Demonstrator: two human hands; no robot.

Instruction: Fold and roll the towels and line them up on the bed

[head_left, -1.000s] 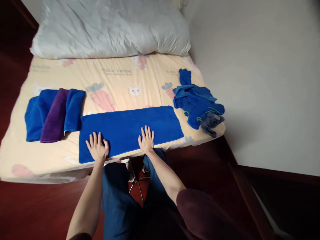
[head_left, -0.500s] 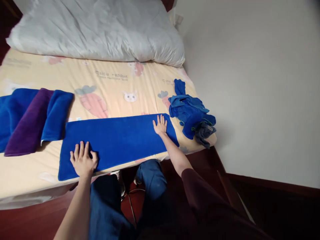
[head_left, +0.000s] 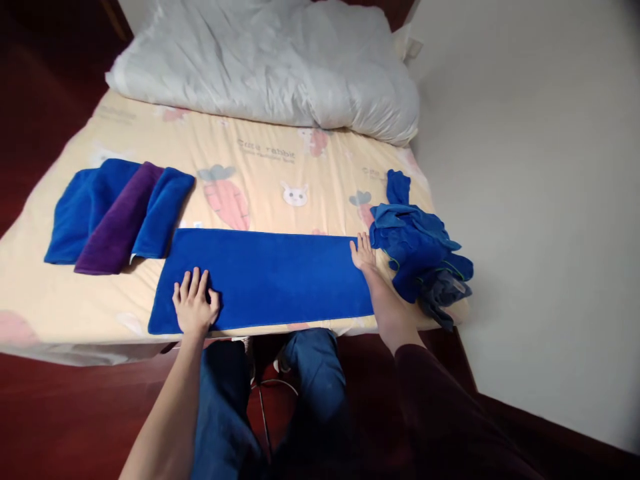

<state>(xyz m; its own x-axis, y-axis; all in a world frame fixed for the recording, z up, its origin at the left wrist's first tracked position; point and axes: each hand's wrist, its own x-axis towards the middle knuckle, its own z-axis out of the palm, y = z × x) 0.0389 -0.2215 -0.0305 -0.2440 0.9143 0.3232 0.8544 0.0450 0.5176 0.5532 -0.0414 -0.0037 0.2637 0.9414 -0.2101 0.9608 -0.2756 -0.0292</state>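
A blue towel [head_left: 280, 280] lies spread flat along the near edge of the bed, its long side running left to right. My left hand [head_left: 195, 307] rests palm down on its left part, fingers spread. At its right end my right hand [head_left: 363, 253] lies flat with the fingers stretched out. Left of the towel are folded blue towels [head_left: 167, 210] with a folded purple towel [head_left: 117, 220] among them. Just right of my right hand sits a crumpled heap of blue cloths [head_left: 415, 240], with a grey-blue piece at its near end.
The bed [head_left: 270, 183] has a yellow sheet printed with carrots and rabbits. A bulky grey-white quilt [head_left: 270, 63] lies across its far side. A pale wall [head_left: 530, 200] stands on the right. My knees are below the near edge, above a dark red floor [head_left: 100, 407].
The view has turned left, so the bed appears further right. My right hand has slid right to the towel's end. My left hand stays flat on the left part.
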